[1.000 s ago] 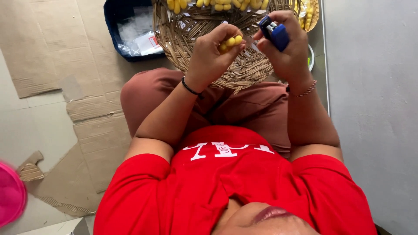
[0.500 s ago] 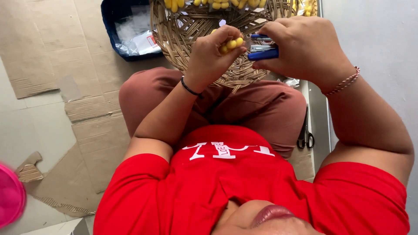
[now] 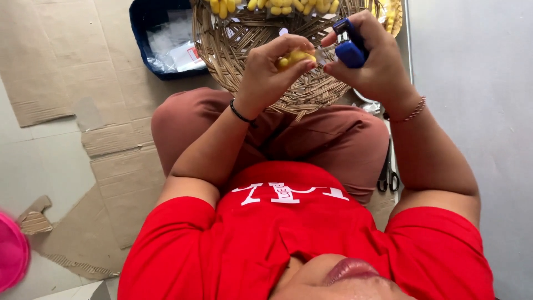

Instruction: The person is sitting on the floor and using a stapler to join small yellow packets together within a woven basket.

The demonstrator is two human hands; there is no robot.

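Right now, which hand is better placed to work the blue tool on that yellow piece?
Right. The right hand already grips the blue tool, close beside the yellow piece pinched by the left hand over the woven basket.

Yellow cocoon (image 3: 296, 57), blue tool (image 3: 350, 50), tan woven basket (image 3: 233, 44), red shirt (image 3: 300, 233), pink bowl (image 3: 11, 255).

The floor (image 3: 50, 166) is pale and partly covered by flattened cardboard (image 3: 111, 139) — torn at the edges. On it sit a dark blue tub (image 3: 145, 39), a pair of scissors (image 3: 388, 178) and, at the left edge, something pink (image 3: 11, 255).
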